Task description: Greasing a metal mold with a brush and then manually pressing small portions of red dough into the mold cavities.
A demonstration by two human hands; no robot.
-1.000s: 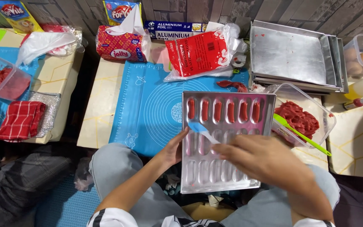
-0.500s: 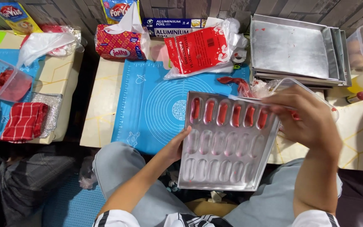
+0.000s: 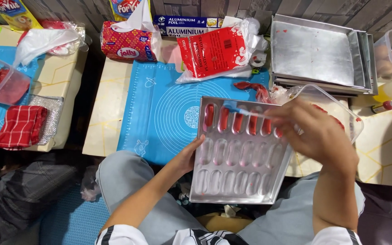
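A silver metal mould tray with oblong cavities [image 3: 239, 154] lies between both hands. The left hand [image 3: 188, 156] curls its fingers on the tray's near-left edge; the right hand [image 3: 316, 134] pinches a small blue-tipped brush [image 3: 246, 111] over the red-filled top row.

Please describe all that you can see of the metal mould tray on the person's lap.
The silver metal mould tray is rectangular, with three rows of oblong cavities. The far row holds red filling; the other rows look nearly empty. It rests tilted across the lap and table edge. The left hand grips its left side; the right hand holds a blue brush above it.
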